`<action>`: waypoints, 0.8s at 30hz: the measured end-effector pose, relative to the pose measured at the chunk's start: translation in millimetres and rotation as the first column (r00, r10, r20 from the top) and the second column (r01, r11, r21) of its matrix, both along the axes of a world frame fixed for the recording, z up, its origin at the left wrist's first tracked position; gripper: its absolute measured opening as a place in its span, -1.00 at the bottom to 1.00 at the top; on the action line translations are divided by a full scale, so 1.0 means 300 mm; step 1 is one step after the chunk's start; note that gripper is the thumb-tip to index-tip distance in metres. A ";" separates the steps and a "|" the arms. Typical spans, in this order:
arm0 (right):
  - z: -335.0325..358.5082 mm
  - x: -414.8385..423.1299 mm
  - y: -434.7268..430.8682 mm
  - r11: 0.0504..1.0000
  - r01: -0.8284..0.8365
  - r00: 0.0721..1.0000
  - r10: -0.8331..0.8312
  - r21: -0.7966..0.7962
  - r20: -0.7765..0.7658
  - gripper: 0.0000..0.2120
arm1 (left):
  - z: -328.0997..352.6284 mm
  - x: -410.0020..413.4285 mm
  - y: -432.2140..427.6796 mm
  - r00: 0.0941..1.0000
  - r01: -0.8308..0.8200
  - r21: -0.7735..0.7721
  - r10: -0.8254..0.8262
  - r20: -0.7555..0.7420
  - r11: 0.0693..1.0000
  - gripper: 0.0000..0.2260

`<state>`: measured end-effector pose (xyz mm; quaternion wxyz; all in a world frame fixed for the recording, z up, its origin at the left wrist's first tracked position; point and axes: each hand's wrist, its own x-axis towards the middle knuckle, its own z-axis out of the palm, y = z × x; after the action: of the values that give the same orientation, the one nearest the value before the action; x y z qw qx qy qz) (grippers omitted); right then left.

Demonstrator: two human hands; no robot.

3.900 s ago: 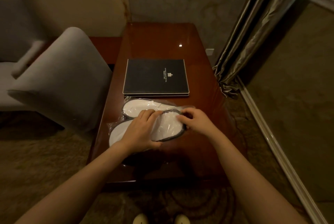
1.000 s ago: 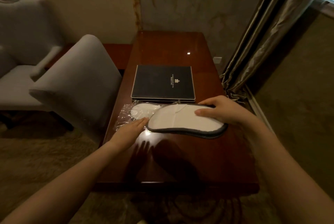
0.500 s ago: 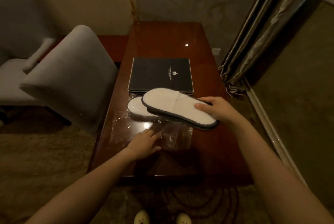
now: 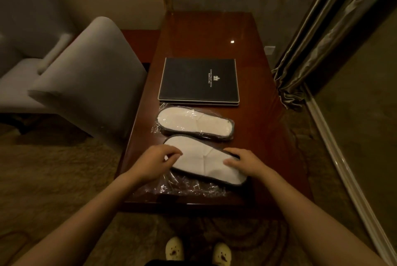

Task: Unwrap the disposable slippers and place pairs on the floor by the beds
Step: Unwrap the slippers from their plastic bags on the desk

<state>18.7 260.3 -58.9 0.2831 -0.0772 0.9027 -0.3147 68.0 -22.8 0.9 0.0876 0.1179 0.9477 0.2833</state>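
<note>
At the far left a grey chair (image 4: 92, 85) stands pushed against the left edge of the dark polished surface (image 4: 206, 36). The person's left hand (image 4: 152, 162) has its fingers curled at the toe end of the unwrapped slippers (image 4: 204, 160) and appears to pinch the soft white upper there. These slippers lie stacked as one flat pair near the front edge, partly on top of the empty wrapper (image 4: 182, 186), which is crumpled under and in front of them. Just beyond, a wrapped pair (image 4: 194, 125) lies in its clear film, and farther off sits a black folder (image 4: 198, 81). The right hand (image 4: 245, 161) holds the heel half of the unwrapped slippers, thumb at the far rim and fingers laid over the top. At the far right a curtain (image 4: 318, 36) hangs down to the floor. The slippers look very light, thin and floppy, with a slightly firmer dark-edged sole, so they will likely bend if lifted by one end; gripping both soles together at the middle or the heel should keep the pair stacked. The film looks slick and may cling or slide on the glossy wood, so the wrapped pair is best pinned down while its open end is pulled.
</note>
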 end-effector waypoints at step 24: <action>-0.018 -0.244 -0.123 0.871 0.467 0.851 -0.395 0.154 -0.345 -0.66 | -0.204 -0.521 0.229 0.959 0.265 -0.538 -0.277 0.061 0.800 -0.14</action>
<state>-54.5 223.3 -64.2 0.0703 0.1150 0.9595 -0.2472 -88.5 45.9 -60.2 0.1468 0.2254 0.9631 -0.0124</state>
